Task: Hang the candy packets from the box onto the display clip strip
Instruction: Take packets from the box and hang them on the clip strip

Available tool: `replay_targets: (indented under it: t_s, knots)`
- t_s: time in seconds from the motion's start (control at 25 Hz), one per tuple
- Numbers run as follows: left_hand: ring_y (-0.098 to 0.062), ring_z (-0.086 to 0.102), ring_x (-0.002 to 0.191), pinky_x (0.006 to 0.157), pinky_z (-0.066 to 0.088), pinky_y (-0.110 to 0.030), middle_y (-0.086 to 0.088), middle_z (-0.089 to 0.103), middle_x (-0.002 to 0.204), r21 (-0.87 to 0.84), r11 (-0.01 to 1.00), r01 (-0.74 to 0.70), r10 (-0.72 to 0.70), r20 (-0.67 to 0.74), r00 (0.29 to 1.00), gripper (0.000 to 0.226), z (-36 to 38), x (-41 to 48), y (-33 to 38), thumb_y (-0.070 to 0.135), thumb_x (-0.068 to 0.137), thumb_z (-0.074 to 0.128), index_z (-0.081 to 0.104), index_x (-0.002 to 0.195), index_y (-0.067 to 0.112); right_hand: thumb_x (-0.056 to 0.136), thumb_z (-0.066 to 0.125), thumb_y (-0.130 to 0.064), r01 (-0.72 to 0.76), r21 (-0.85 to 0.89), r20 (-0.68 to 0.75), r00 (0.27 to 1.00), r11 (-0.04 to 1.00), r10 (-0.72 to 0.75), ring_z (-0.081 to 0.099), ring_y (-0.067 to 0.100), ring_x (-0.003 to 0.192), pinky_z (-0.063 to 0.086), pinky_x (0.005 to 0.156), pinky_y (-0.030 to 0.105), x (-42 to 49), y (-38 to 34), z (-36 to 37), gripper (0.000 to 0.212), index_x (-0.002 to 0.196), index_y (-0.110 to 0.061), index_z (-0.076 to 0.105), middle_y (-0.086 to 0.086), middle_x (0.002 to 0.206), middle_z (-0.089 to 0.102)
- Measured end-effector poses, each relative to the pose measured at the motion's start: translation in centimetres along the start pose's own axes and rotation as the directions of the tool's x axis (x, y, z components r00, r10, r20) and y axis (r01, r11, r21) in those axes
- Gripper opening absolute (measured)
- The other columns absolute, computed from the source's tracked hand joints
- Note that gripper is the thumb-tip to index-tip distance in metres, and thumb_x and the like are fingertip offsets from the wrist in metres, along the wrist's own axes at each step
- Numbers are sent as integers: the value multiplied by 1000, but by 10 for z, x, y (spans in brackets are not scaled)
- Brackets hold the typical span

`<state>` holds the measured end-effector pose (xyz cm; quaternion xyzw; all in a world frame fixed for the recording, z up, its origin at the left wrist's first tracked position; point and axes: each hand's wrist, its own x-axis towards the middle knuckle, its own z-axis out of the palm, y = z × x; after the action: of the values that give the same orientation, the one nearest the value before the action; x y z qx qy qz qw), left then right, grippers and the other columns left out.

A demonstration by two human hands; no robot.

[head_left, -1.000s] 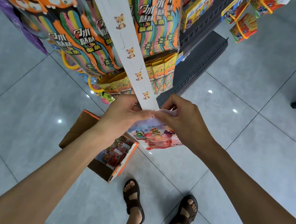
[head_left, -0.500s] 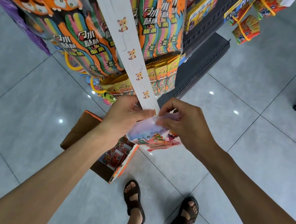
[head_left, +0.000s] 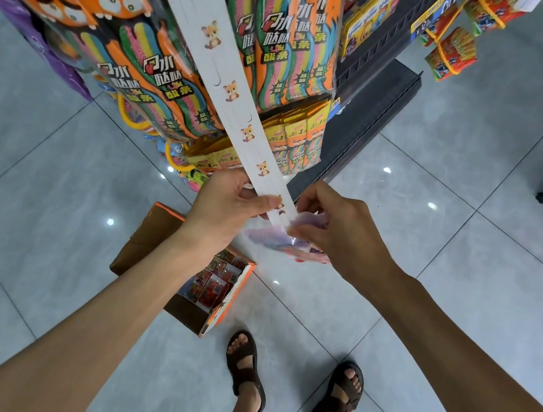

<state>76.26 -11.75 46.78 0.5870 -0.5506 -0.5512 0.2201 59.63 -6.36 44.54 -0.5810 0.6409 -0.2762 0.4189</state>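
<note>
Long white paper clip strip (head_left: 224,65) printed with small hamster figures, hanging down the centre. Lower end pinched by left hand (head_left: 228,205), thumb pressed on top. Glossy clear plastic candy packet (head_left: 287,247) with pink and red print, blurred, just below the strip's tip, top edge pinched by right hand (head_left: 333,224). Open orange cardboard box (head_left: 219,302) of packets on grey tiled floor (head_left: 31,260), nearer, under the left forearm.

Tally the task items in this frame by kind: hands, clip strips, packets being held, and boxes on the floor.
Hands: 2, left hand and right hand
White clip strip: 1
Candy packet held at the strip's lower end: 1
Open box on the floor: 1; the packets inside are too crowded to count
Total: 5
</note>
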Motion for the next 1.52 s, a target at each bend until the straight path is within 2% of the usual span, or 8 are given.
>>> replay_targets:
  t_s: [0.44,0.56,0.72,0.96,1.08,1.32,1.44,1.52]
  knots:
    - [-10,69,98,86,55,-30,-8,73,110,13,994,-108,108,-31,994,20,0,25,-18,4,81,69,71,99,14,76,78,-16,-53,32,-74,996,998,56,59,7,69,42,63,22,41,31,17,8,83,-15,75,-2,76,70]
    - [-14,68,105,90,56,-39,-5,70,118,173,973,-153,163,-45,986,26,-2,35,-23,11,82,70,70,108,9,77,77,-16,-56,-2,-74,996,998,56,64,13,82,52,71,33,60,30,17,10,87,-14,75,2,89,75]
    - [-12,66,108,80,57,-24,0,67,124,456,863,-217,267,-48,962,30,-6,41,-25,14,87,67,68,117,11,78,76,-15,-85,37,-64,994,996,88,59,9,77,47,66,25,76,29,15,7,85,-16,74,2,92,75]
    - [-21,67,108,76,60,-36,-1,67,124,565,800,-202,306,-95,947,29,-12,57,-33,21,87,65,68,115,13,80,74,-14,-128,141,-109,984,982,144,59,12,91,55,71,33,87,26,18,16,93,-21,68,-5,102,70]
    - [-21,66,110,77,61,-38,-1,66,126,551,803,-227,328,-91,940,30,-13,56,-35,21,87,65,67,117,13,80,74,-13,-134,118,-144,978,984,151,59,13,94,58,76,36,87,26,18,23,101,-19,66,-1,109,70]
    - [-18,63,115,88,58,-38,-4,66,126,501,835,-228,340,-144,930,34,-22,23,-20,11,86,67,63,121,13,76,79,-17,-105,87,-274,953,991,126,55,12,103,49,87,24,55,26,10,52,121,-15,54,1,121,58]
    - [-15,67,103,87,58,-34,-5,71,113,441,879,-183,291,-191,938,28,-38,-5,-19,11,86,67,65,114,11,79,72,-10,-148,114,-260,950,982,173,59,14,87,52,76,25,25,18,25,35,110,-16,56,1,104,63]
    - [-10,69,93,86,57,-29,-2,73,101,365,923,-124,192,-157,969,21,-53,-17,-35,11,86,67,69,107,11,82,66,-9,-190,125,-113,972,974,204,59,12,75,47,64,18,11,14,45,20,100,-16,61,0,87,65]
